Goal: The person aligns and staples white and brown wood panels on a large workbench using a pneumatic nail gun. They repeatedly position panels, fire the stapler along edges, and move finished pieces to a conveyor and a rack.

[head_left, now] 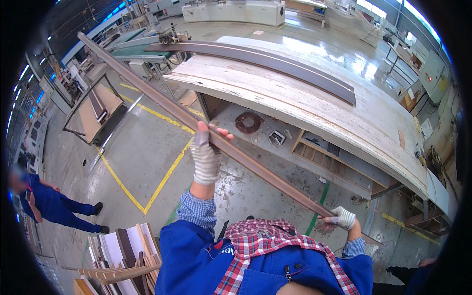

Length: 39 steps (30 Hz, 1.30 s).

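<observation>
A long brown trim strip (255,167) runs slantwise across the view, from the far upper left down to the lower right, held in the air in front of me. My left hand (205,152), in a striped work glove with bare fingertips, is closed round its middle. Near the lower right end, my right hand (339,219) grips the strip in a similar glove. Beyond it, wide brown boards (275,66) lie lengthwise on a pale, worn workbench (236,81).
Under the bench, a shelf holds a coil (248,123) and a partitioned wooden tray (319,155). A cart (93,110) stands at the left. A person in blue (61,204) is at far left, near upright offcuts (125,250). Another person's dark sleeve (413,273) shows at lower right.
</observation>
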Tool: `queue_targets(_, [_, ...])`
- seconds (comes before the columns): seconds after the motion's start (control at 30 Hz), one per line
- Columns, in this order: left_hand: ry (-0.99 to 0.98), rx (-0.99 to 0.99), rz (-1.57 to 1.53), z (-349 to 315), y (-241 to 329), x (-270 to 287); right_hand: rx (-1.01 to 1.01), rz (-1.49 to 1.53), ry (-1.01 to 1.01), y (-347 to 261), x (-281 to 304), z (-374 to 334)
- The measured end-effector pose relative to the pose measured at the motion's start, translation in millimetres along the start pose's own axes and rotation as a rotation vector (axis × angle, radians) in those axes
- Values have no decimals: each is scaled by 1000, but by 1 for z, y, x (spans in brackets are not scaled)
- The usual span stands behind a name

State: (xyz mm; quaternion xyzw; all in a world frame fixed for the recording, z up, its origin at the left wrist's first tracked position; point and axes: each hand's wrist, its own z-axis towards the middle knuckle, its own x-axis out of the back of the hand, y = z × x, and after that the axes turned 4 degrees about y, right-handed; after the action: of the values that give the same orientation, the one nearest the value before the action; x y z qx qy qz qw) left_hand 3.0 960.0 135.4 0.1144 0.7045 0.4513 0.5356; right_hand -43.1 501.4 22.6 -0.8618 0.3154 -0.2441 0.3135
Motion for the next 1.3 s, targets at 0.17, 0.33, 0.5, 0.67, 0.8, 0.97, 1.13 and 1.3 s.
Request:
queue_targets(0.17, [71,78,52,60,-55,-25,33,47,61,-31,66,-6])
queue_targets(0.33, [10,164,33,104,-114,-45,-29,-228,360,-50,129,-12])
queue_targets(0.5, [-52,216,48,149,-157,-89,193,-422,715,-73,201,-4])
queue_targets(0.67, [-103,235,68,182,-200,-138,123,-598,877,-78,273,-1])
queue_targets(0.8, [-156,162,86,188,-255,-171,342,-647,1072,-70,319,41])
queue_targets(0.97, [-223,324,44,182,-327,-196,103,-724,854,-75,364,96])
queue_targets(1.13, [-114,347,212,215,-368,-178,13,-632,758,-62,377,172])
queue_targets(1.3, [37,457,207,269,-401,-148,-7,-724,621,-44,385,248])
